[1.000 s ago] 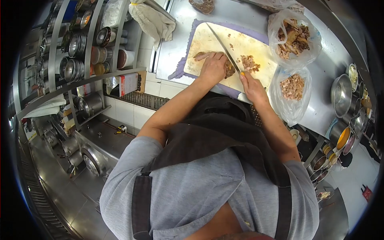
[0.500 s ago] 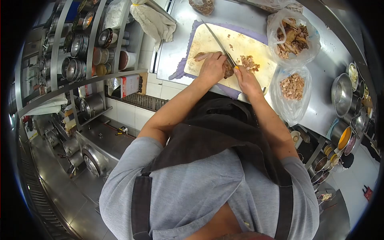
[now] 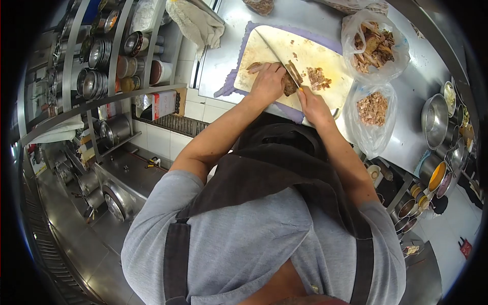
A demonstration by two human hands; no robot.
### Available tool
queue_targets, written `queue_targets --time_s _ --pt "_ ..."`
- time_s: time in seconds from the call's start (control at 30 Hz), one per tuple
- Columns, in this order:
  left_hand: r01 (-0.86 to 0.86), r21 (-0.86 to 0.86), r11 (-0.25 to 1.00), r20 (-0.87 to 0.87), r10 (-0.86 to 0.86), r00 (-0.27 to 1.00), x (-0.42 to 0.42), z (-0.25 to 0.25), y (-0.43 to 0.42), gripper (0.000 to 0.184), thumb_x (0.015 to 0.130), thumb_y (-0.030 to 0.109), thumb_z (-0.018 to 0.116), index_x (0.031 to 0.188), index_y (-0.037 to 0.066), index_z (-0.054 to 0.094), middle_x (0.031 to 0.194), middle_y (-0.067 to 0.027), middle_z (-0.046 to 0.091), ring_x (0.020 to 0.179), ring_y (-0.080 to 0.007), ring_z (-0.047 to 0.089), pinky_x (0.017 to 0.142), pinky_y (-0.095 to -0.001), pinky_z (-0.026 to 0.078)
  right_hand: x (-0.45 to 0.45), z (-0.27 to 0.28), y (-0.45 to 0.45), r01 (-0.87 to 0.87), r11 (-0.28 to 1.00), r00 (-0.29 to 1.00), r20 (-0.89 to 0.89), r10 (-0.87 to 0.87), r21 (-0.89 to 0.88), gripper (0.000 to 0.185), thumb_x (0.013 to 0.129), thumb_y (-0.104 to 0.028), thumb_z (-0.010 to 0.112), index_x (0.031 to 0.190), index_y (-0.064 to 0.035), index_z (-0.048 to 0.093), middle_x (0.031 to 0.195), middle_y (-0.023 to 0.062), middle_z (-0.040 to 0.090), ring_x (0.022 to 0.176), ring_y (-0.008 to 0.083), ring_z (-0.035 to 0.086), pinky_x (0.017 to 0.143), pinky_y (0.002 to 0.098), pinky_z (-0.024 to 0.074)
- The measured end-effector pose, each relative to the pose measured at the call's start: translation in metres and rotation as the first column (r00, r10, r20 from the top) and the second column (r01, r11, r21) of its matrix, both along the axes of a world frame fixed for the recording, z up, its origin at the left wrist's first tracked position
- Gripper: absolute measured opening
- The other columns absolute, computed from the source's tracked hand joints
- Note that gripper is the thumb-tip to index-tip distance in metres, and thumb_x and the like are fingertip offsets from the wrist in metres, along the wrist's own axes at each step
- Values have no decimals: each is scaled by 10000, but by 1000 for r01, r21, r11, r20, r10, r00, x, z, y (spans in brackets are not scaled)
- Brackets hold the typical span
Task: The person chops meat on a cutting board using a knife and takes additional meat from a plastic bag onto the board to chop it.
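Note:
On a pale cutting board [image 3: 325, 58] with a purple cloth [image 3: 230, 84] under it, my left hand [image 3: 268, 84] presses down on a piece of brown meat [image 3: 288, 85], fingers closed over it. My right hand [image 3: 313, 105] grips the yellow-marked handle of a long knife [image 3: 277, 55]. The blade lies along the meat's right side, pointing to the board's upper left. A cut slice [image 3: 294, 71] rests just right of the blade. Farther right sits a small heap of chopped meat [image 3: 318, 79].
Right of the board are a plastic bag of larger meat pieces [image 3: 376, 48] and a bag of diced meat [image 3: 372, 109]. A metal bowl [image 3: 434, 121] stands at the far right. A cloth [image 3: 195, 25] hangs at the upper left, beside shelves of bowls [image 3: 99, 53].
A slice now lies separate to the right of the blade. The knife and my right hand have shifted slightly, while my left hand stays on the meat.

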State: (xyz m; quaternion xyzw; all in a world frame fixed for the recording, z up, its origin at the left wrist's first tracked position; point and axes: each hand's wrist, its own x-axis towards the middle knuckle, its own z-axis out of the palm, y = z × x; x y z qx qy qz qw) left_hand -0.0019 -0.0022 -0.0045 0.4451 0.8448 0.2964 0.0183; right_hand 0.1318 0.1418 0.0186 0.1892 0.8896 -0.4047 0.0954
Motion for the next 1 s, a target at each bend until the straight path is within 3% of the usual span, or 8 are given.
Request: queue_targets --time_s 0.17,0.27,0.33,0.47,0.67,0.87,1.0 --pt "8 25 1000 13 -9 1000 -1 3 -3 194 725 19 638 918 30 621 999 -167 603 967 -370 575 876 -467 465 1 1 -2 34 998 994 -99 -39 -49 337 1026 -345 434 1119 -48 564 766 291 635 754 480 621 682 557 468" --pt "-26 30 999 63 24 998 -1 13 -8 182 731 27 638 912 39 635 971 -155 614 964 -360 580 869 -460 469 17 13 0 47 997 996 -68 -52 -67 331 1026 -331 443 1113 -36 565 757 296 631 756 487 617 680 556 469" --pt "-20 -75 997 33 23 999 -4 14 -9 162 756 35 639 917 15 644 975 -163 631 989 -359 576 888 -455 470 34 23 1 38 997 997 -60 -42 -60 328 1026 -325 445 1114 -32 563 756 299 630 758 489 616 682 557 468" --pt "-30 -53 998 23 31 999 -5 5 -8 140 758 35 637 896 15 647 940 -154 640 971 -353 582 884 -448 473 52 30 -1 10 997 1000 -16 -11 -81 316 1024 -309 449 1122 -31 561 753 304 627 763 494 614 686 565 464" --pt "-18 54 998 -7 19 1000 -8 -2 -7 107 757 29 626 861 43 647 912 -121 645 938 -335 592 839 -440 477 5 6 -14 27 999 999 35 -27 -17 334 1029 -328 414 1107 -32 547 788 303 639 785 497 616 711 570 468" --pt "-51 23 998 4 51 999 -13 2 -7 77 777 40 629 848 55 654 882 -97 658 912 -333 603 820 -450 489 -8 3 -12 45 999 999 12 -45 -7 378 1031 -366 387 1112 -26 531 803 301 643 802 487 623 729 568 469" --pt "-59 -59 997 -27 58 998 -4 18 -5 161 761 82 667 918 60 641 954 -134 642 938 -348 593 838 -462 482 -5 8 -8 36 999 999 13 -36 -3 394 1032 -378 380 1112 -21 526 805 303 643 804 486 625 733 565 469"
